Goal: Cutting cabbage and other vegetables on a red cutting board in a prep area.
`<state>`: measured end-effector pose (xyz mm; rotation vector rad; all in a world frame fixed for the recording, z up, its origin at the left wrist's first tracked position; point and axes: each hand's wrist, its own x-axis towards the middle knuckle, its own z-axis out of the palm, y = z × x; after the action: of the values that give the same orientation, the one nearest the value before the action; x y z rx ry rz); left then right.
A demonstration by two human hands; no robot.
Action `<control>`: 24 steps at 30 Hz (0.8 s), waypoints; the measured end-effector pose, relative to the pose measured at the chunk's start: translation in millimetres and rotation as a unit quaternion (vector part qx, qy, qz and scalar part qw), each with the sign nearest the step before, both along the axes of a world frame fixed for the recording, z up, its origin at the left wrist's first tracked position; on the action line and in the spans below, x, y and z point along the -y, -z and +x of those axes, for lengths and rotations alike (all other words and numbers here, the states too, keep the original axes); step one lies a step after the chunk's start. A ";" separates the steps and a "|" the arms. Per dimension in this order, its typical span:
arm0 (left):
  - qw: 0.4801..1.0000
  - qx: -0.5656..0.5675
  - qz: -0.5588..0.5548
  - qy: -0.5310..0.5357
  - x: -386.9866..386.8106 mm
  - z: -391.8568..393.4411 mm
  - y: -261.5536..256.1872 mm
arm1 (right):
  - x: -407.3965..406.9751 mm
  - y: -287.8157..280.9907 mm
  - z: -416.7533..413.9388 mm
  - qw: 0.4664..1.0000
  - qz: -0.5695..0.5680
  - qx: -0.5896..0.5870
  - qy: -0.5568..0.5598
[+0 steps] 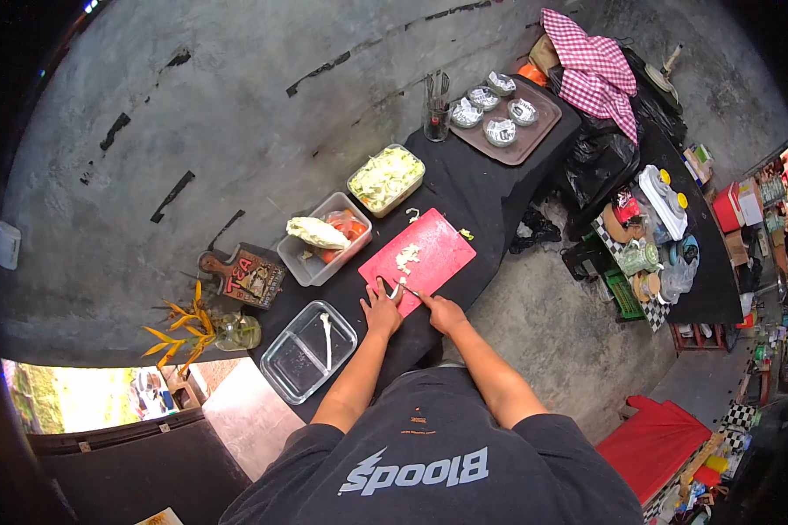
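Note:
A red cutting board (443,252) lies on the black-covered table in front of me. My right hand (444,314) grips a knife (407,288), its blade over the board's near left part. Against the blade, a small pale strip of cabbage (401,286) is held down by my left hand (382,311), whose fingers are spread at the board's edge. Chopped cabbage (407,256) sits in a small heap on the middle of the board. Some of the strip is hidden by my fingers and the blade.
Beyond the board stand a tub of shredded cabbage (387,176) and a plastic container (312,269) with tomatoes and a cabbage piece. A divided glass dish (282,367) lies left. Farther right are a glass of utensils (437,118) and a brown tray (512,151) with covered bowls.

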<state>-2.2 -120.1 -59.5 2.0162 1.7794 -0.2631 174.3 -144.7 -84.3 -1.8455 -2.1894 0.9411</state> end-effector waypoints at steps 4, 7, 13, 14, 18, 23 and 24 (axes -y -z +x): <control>1.000 0.001 0.004 0.001 1.1 -0.8 2.0 | 8.9 -6.0 10.3 1.000 -0.007 -0.005 0.004; 1.000 0.005 0.015 0.004 3.9 -1.8 2.6 | 12.9 -6.8 13.0 1.000 -0.001 -0.008 0.010; 0.998 0.042 0.052 0.015 5.7 -5.3 10.3 | 13.1 -8.0 19.2 0.999 -0.012 -0.033 0.017; 0.997 0.041 0.065 0.026 5.6 -5.0 8.9 | 11.7 -7.9 18.5 0.999 -0.011 -0.033 0.014; 0.992 0.050 0.109 0.046 9.0 -7.2 7.1 | 8.6 -2.9 18.1 0.999 -0.012 -0.036 0.015; 0.989 0.045 0.129 0.064 13.0 -11.0 5.8 | 7.4 -3.5 16.7 0.999 -0.006 -0.031 0.011; 0.987 0.045 0.133 0.075 12.8 -9.9 4.9 | 6.7 -2.4 17.7 0.999 -0.005 -0.031 0.008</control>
<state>-12.1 -132.8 -64.4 2.3131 1.6821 0.0244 192.0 -151.4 -82.0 -1.8105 -2.1350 0.9949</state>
